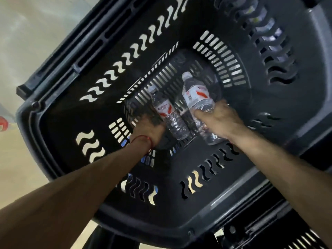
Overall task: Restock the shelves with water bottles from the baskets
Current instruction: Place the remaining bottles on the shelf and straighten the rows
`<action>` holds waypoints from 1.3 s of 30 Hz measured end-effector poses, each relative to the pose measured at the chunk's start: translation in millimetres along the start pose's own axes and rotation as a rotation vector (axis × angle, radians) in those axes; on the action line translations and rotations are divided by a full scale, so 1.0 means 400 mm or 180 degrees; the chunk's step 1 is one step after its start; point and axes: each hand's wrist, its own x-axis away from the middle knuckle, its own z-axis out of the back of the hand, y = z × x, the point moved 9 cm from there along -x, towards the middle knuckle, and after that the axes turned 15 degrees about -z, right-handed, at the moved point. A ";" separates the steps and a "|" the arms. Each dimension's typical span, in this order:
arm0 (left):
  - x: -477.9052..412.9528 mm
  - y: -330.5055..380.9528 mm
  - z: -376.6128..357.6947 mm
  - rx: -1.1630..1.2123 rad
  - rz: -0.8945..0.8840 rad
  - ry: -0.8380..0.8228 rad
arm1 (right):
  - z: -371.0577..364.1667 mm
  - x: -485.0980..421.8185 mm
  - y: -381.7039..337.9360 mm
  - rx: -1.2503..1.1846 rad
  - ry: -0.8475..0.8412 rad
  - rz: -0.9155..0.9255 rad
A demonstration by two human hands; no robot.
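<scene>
I look down into a deep black plastic basket [255, 178] with slotted walls. Two clear water bottles with red and white labels lie on its bottom. My right hand [220, 118] grips the lower body of the right bottle [195, 94], whose white cap points away from me. The left bottle [165, 109] lies beside it, cap also pointing away. My left hand [149, 127], with a red thread at the wrist, is down at this bottle's left side. Its fingers are dark and blurred, so their hold cannot be made out.
Pale floor [23, 56] shows to the left of the basket. The slotted edge of another dark basket [301, 240] shows at the bottom right. A small red shape [2, 124] sits at the left edge. The basket's walls stand close around both forearms.
</scene>
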 end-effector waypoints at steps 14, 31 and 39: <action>-0.148 -0.042 -0.183 0.1267 0.1038 0.1242 | 0.092 0.027 0.070 0.0058 0.0409 -0.0186; 0.351 0.224 0.103 0.2029 0.0260 0.0282 | 0.117 0.386 0.056 -0.1617 -0.0111 0.0150; 0.671 0.407 0.254 0.2074 -0.0345 0.0304 | 0.227 0.692 0.169 -0.1683 -0.0328 0.0422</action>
